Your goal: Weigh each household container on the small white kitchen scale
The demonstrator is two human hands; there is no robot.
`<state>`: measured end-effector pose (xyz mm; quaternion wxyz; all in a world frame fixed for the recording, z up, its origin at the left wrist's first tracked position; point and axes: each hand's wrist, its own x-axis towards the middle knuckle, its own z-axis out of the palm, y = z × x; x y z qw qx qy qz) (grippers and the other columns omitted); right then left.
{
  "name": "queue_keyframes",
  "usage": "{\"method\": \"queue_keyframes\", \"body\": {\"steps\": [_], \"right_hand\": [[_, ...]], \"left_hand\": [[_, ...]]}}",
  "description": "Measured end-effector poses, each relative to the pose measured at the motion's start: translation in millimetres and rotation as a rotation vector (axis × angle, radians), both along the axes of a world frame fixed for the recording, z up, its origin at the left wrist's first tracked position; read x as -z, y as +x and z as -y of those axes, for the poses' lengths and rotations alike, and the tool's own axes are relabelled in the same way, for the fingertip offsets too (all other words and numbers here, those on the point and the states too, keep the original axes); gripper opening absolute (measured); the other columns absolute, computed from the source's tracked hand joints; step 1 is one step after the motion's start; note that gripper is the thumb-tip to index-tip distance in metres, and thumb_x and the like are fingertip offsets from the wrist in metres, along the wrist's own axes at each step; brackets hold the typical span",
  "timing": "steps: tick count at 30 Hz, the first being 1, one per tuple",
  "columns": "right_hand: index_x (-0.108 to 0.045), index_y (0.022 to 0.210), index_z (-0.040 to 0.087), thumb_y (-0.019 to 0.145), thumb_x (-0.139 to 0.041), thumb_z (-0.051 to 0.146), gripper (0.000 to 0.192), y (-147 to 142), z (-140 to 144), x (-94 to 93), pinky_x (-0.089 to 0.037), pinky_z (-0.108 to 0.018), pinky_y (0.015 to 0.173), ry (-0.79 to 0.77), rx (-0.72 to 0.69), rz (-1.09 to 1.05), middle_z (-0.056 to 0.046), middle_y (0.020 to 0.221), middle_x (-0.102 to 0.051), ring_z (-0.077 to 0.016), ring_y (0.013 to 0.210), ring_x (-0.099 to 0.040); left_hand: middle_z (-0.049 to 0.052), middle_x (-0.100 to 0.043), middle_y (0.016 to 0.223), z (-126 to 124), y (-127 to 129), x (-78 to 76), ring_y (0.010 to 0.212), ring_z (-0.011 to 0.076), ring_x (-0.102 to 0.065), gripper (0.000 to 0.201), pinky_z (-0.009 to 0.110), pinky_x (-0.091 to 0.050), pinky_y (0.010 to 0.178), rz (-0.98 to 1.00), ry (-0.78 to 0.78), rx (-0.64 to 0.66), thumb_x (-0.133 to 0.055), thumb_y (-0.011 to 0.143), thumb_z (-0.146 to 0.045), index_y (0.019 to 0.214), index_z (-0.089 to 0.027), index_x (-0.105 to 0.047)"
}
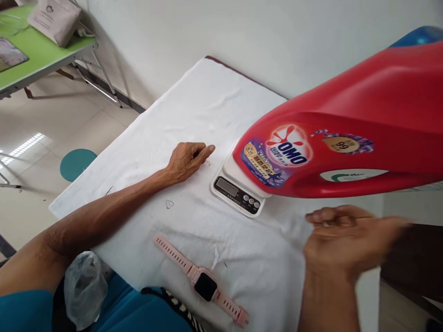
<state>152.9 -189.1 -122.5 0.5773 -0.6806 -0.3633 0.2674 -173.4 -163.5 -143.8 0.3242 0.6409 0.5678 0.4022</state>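
A large red OMO laundry detergent bottle [346, 101] stands on a white digital kitchen scale [238, 198], covering most of its platform. The scale's display looks blank. To the left of the scale, my left hand [188, 161] rests on the white cloth, fingers curled in and thumb pointing out, with nothing visible in it. Below the bottle's handle side is my right hand [346, 240], slightly blurred. It is apart from the bottle, thumb stretched out and fingers loosely bent, holding nothing. A pink smartwatch [205, 283] lies on the cloth near my body.
A white cloth [194, 110] covers the table, with a wall behind it. At far left stands a green folding table [51, 60] with a beige pouch [55, 18]. A teal stool [78, 163] is on the floor. A clear plastic bag [85, 290] sits by my lap.
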Motion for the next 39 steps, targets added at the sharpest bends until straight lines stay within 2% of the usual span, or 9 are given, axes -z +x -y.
{"method": "queue_keyframes", "body": {"steps": [6,13,21,24,27,29,32,35,39], "right_hand": [[-0.058,0.067,0.021,0.093,-0.056,0.07,0.056,-27,26,35.1,-0.033,-0.028,0.049,-0.007,-0.065,0.117,0.001,0.054,-0.049,-0.0135,0.051,-0.045],[-0.052,0.065,0.02,0.099,-0.064,0.053,0.049,-19,23,36.4,-0.032,-0.028,0.054,0.009,-0.157,0.157,0.003,0.061,-0.048,-0.0108,0.059,-0.044],[-0.049,0.064,0.021,0.095,-0.07,0.058,0.054,-20,24,39.4,-0.03,-0.027,0.053,-0.007,-0.16,0.125,0.004,0.061,-0.047,-0.0106,0.059,-0.041],[-0.052,0.071,0.022,0.086,-0.076,0.061,0.049,-18,19,26.2,-0.034,-0.026,0.053,0.063,-0.097,-0.039,0.005,0.062,-0.049,-0.012,0.057,-0.045],[-0.057,0.087,0.024,0.078,-0.08,0.063,0.046,-17,10,-6.0,-0.048,-0.03,0.064,0.223,-0.088,-0.083,0.002,0.081,-0.061,-0.016,0.073,-0.059],[-0.059,0.095,0.025,0.078,-0.076,0.07,0.05,-19,1,-32.1,-0.052,-0.035,0.075,0.32,-0.112,-0.003,-0.001,0.096,-0.064,-0.0195,0.089,-0.064],[-0.061,0.098,0.025,0.077,-0.073,0.081,0.061,-32,-13,-62.3,-0.052,-0.039,0.08,0.368,-0.169,0.088,-0.001,0.098,-0.061,-0.0224,0.099,-0.064],[-0.062,0.09,0.025,0.082,-0.07,0.083,0.06,-51,-21,-74.5,-0.055,-0.043,0.086,0.383,-0.286,0.051,0.0,0.09,-0.058,-0.0218,0.093,-0.063],[-0.064,0.08,0.025,0.089,-0.067,0.076,0.052,-68,-22,-77.4,-0.056,-0.045,0.086,0.446,-0.372,-0.001,-0.002,0.085,-0.06,-0.0235,0.086,-0.063]], "left_hand": [[-0.003,-0.043,0.055,3,-1,-2.5,0.055,0.0096,-0.038,0.053,0.029,-0.03,0.059,0.003,-0.026,-0.005,-0.046,0.104,-0.048,0.059,-0.02,-0.043],[-0.003,-0.044,0.055,3,-1,-3.7,0.055,0.0097,-0.038,0.052,0.029,-0.03,0.06,-0.012,-0.037,-0.007,-0.045,0.102,-0.05,0.06,-0.02,-0.044],[-0.003,-0.041,0.057,6,-1,-2.3,0.057,0.0102,-0.035,0.052,0.03,-0.028,0.06,0.022,-0.052,0.009,-0.046,0.101,-0.052,0.061,-0.02,-0.043],[-0.003,-0.042,0.06,5,-1,-8.3,0.059,0.0106,-0.035,0.052,0.03,-0.03,0.06,0.102,-0.075,-0.02,-0.054,0.098,-0.058,0.064,-0.02,-0.044],[0.003,-0.064,0.084,-3,4,-28.4,0.074,0.0145,-0.055,0.046,0.03,-0.044,0.067,0.198,-0.058,-0.006,-0.072,0.087,-0.064,0.088,-0.02,-0.061],[0.011,-0.071,0.116,-13,11,-48.7,0.1,0.0221,-0.065,0.064,0.035,-0.053,0.082,0.206,0.007,0.08,-0.083,0.076,-0.066,0.117,-0.02,-0.064],[0.017,-0.06,0.151,-35,27,-79.1,0.133,0.0348,-0.06,0.091,0.047,-0.055,0.104,0.184,0.089,0.246,-0.089,0.069,-0.069,0.141,-0.023,-0.058],[0.015,-0.061,0.152,-59,43,-95.7,0.137,0.0396,-0.06,0.087,0.051,-0.058,0.103,0.209,0.062,0.41,-0.083,0.076,-0.074,0.144,-0.026,-0.058],[0.015,-0.071,0.13,-86,52,-93.2,0.122,0.0379,-0.071,0.074,0.048,-0.064,0.087,0.262,0.042,0.59,-0.079,0.081,-0.076,0.135,-0.028,-0.063]]}}
